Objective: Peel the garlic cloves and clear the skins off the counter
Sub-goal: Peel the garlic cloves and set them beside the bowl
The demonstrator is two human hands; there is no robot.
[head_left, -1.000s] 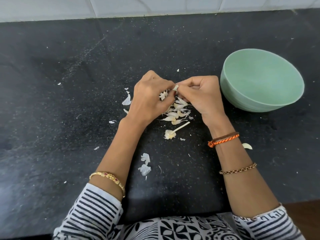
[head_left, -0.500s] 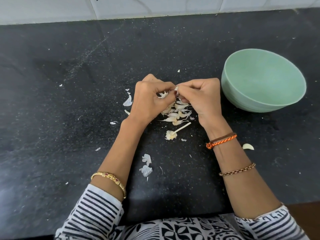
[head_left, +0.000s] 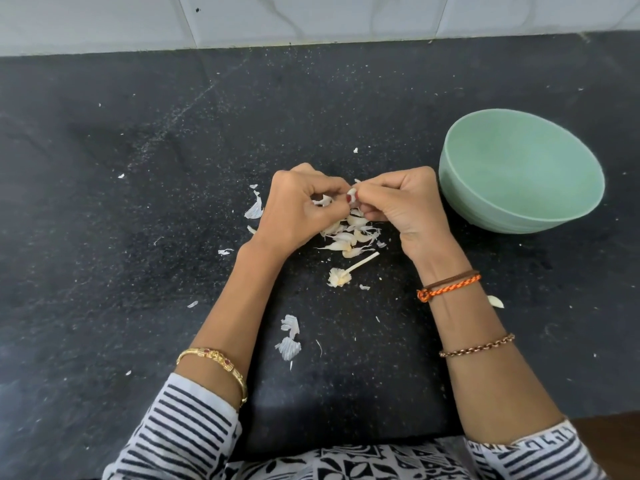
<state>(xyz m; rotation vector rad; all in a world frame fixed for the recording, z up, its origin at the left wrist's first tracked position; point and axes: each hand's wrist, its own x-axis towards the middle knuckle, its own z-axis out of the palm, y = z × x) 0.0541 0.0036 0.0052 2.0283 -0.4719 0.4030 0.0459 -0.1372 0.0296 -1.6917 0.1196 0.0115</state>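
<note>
Unmoved: half-skinned garlic clove [head_left: 352, 196].

The bench [head_left: 121, 220] lies open from 7 to 11 o'clock of the garlic pile [head_left: 348, 237], with only tiny skin flakes there. At 2 o'clock the green bowl [head_left: 519, 174] stands just beside the right hand [head_left: 405, 209], blocking that side. Both hands meet over the pile, the left hand [head_left: 298, 206] closing off 9 o'clock. At 6 o'clock a stem [head_left: 346, 273] and loose skins [head_left: 289, 337] lie between the forearms, low enough to pass over
</note>
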